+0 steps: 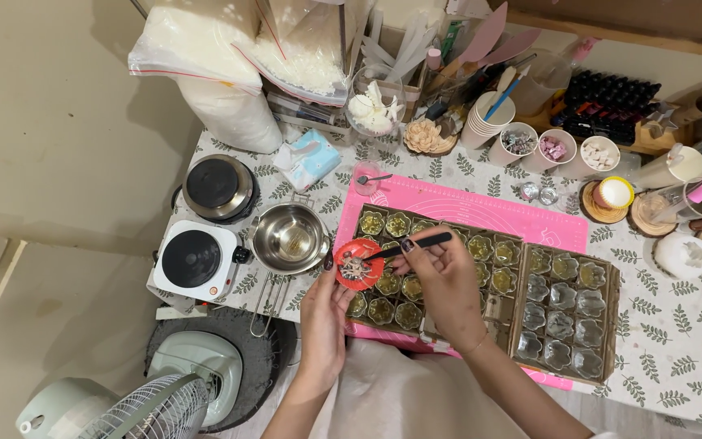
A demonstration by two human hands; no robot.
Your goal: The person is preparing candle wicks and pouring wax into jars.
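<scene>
My left hand [322, 313] cradles the small red dish [358, 264] over the pink mat's [465, 207] near-left edge, beside the steel pot [290, 237], while my right hand [444, 280] pinches black tweezers [408, 245], tips in the dish.

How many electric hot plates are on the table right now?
2, both at the table's left end: a round silver hot plate at the back, and a white square hot plate in front of it, beside the steel pot.

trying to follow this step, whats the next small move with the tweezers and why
Probably lift a piece from the red dish and drop it into a filled mould: the tweezers in the right hand point into the dish, held by the left hand over the moulds.
</scene>
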